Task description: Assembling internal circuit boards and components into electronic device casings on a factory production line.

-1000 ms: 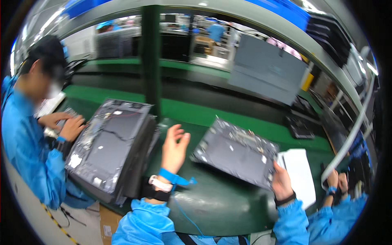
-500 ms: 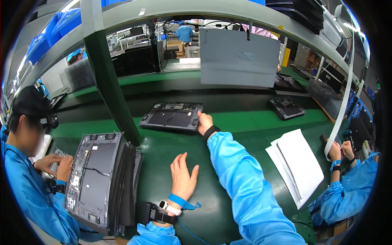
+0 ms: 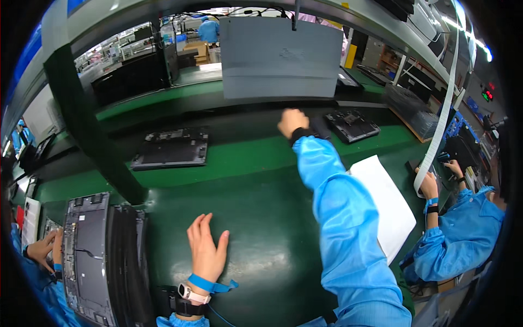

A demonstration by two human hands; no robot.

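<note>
**Right hand (image 3: pixel 293 123) stretched over the surface (image 3: pixel 267 218), left hand (image 3: pixel 207 248) open and bare**

The step in hand appears to be a long reach by the right arm toward the far side, where the right laptop (image 3: pixel 353 128) lies opened up, its dark inner parts showing. If that laptop is what the reach is for, the move calls for shifting the hand to the right, then spreading the fingers around an edge; this is only a judgement from the arm's line.

The right hand is seen from its back, slightly blurred, with the fingers curled in and turned away. Whether it is clenched on nothing or grasping something, I cannot tell. The right laptop is just beyond its wrist, to the right.

The left hand is relaxed and released: fingers lightly parted, thumb well out, nothing held. It is over the near part of the surface; whether the palm touches down cannot be made out. A blue strap (image 3: pixel 210 284) and a watch (image 3: pixel 193 295) circle its wrist.

The left laptop (image 3: pixel 171 148), opened likewise, lies well apart from both hands, partly on the black strip (image 3: pixel 239 121). A stack (image 3: pixel 87 256) of similar laptops stands left of the left hand. White paper (image 3: pixel 384 210) lies beside the right sleeve.
</note>
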